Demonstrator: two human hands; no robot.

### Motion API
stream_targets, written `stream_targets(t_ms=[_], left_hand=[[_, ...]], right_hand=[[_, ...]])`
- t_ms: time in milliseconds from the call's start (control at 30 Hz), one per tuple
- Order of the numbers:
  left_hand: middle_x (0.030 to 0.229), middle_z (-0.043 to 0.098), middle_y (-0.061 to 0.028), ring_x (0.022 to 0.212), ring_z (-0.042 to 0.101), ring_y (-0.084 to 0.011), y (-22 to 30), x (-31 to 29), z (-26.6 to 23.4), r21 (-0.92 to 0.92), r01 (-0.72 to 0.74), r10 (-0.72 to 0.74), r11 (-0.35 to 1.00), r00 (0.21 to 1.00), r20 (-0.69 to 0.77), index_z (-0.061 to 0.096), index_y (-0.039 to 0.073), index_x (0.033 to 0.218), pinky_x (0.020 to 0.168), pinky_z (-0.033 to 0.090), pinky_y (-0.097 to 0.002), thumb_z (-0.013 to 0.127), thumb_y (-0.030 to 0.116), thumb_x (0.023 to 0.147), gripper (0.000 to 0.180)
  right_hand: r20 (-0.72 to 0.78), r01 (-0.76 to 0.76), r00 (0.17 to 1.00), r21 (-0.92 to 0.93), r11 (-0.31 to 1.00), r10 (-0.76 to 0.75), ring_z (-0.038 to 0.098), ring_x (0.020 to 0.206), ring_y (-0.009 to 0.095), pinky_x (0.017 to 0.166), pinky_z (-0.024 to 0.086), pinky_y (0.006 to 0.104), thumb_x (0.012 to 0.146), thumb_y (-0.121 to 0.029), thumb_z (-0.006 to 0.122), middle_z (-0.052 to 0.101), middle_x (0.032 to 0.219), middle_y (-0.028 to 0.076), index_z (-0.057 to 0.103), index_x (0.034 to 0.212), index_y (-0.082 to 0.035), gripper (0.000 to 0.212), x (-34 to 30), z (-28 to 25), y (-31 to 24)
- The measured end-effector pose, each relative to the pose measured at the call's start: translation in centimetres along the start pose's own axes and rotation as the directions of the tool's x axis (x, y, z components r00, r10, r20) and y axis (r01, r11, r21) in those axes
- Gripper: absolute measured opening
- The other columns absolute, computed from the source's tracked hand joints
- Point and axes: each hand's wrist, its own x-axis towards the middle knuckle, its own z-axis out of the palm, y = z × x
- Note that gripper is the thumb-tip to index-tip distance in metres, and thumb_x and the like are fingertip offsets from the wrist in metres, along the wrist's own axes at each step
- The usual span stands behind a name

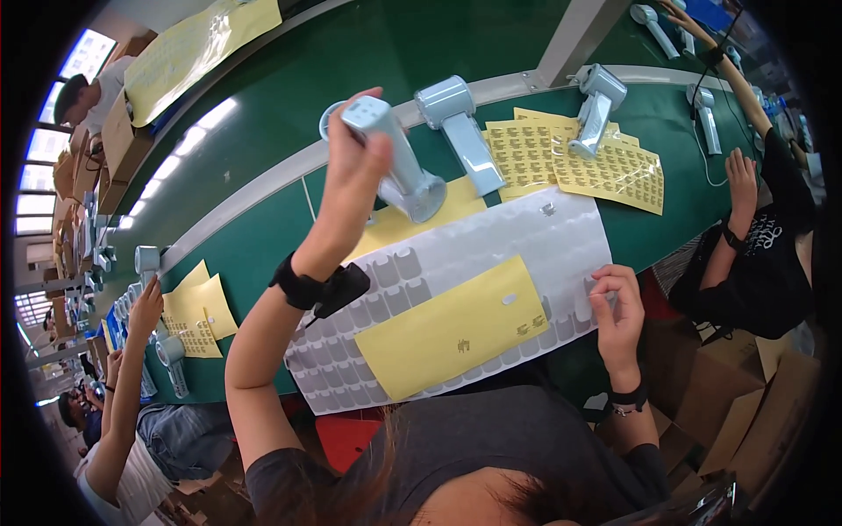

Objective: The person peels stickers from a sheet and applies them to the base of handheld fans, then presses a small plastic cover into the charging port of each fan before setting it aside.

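A: Where is the pale-blue handheld fan (399,158) to be found?

B: At the upper centre of the frame. It is gripped by the left hand (353,162), whose fingers are wrapped firmly round the handle, with the handle's end turned upward. The far yellow sheet (460,200) is partly covered by the lowered end; whether the two are in contact cannot be told.

A: And the right hand (621,307)?

B: It is held at the right edge of the silver-grey label sheet (574,241), right of centre. The fingers are loosely curled, with a small gap left by the thumb; whether a label is pinched there cannot be told.

A: What might go wrong?

B: The fan could be dropped or scuffed if the one-handed grip were loosened, since its casing looks smooth. The label sheet could be dragged by the black wrist-worn box (344,289), which is hung close above it. The near yellow sheet (421,337), apparently laid loose on top at lower centre, could then be shifted too.

A: Anything farther out?

B: A second fan (474,153) is laid at upper centre, beside printed sticker sheets (618,184); it could be knocked if the held one were swung rightward.
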Motion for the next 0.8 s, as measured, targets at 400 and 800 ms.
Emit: stream_targets(t_ms=[400,800], left_hand=[[0.113,0.047,-0.0170,0.102,0.049,-0.0244,-0.4,-3.9,3.8,0.367,-0.383,0.181,0.848,0.859,0.479,0.029,0.006,0.125,0.090,0.043,-0.0384,0.073,0.007,0.083,0.061],[0.117,0.045,-0.0189,0.098,0.045,-0.0279,-0.7,-4.3,4.1,0.289,-0.440,0.250,0.850,0.821,0.514,0.032,0.000,0.124,0.086,0.038,-0.0384,0.074,0.027,0.080,0.067]], right_hand=[[0.468,-0.470,0.863,0.606,0.642,0.190,0.059,0.081,0.008,0.076,0.047,0.0211,0.083,0.001,0.074,0.063,0.087,0.002,0.054,0.101,-0.003,0.028,10.0,2.3,-10.4],[0.387,-0.362,0.911,0.587,0.724,0.142,0.059,0.074,0.006,0.071,0.046,0.0206,0.080,-0.004,0.079,0.068,0.083,0.005,0.040,0.111,-0.006,0.050,11.3,5.3,-10.9]])
